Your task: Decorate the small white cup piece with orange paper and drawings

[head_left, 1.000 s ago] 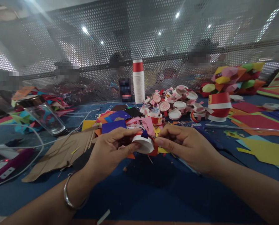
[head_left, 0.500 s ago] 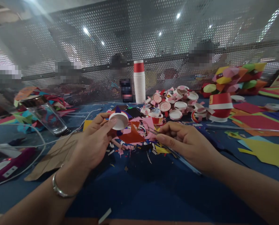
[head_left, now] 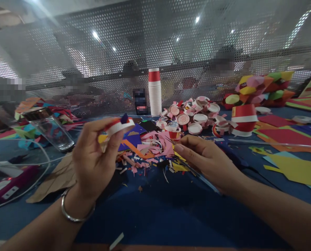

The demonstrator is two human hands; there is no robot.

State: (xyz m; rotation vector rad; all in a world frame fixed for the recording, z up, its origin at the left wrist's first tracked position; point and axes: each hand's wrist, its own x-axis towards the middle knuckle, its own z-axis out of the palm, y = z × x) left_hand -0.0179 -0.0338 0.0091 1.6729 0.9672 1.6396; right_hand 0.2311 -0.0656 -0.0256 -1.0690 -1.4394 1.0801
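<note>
My left hand (head_left: pixel 94 158) is raised above the blue table (head_left: pixel 155 216) and pinches a small cut paper cup base (head_left: pixel 119 125), white and red with a dark blue paper bit stuck on it. My right hand (head_left: pixel 206 158) rests low on the table, fingers curled, gripping what looks like a thin pair of scissors (head_left: pixel 194 170) whose tip points at the heap of pink and orange paper scraps (head_left: pixel 150 148). The two hands are apart.
A stack of red-rimmed white paper cups (head_left: pixel 154 92) stands at the back, beside a pile of cut cup bases (head_left: pixel 194 115). A glass tumbler (head_left: pixel 52 130) lies tilted at left over brown cardboard (head_left: pixel 63 174). Coloured paper sheets (head_left: pixel 291 139) cover the right. A perforated screen (head_left: pixel 155 52) backs the table.
My left hand has lifted the cup base up and to the left, away from the right hand, and turned it edge-on. The right hand stayed nearly still over the scraps.
</note>
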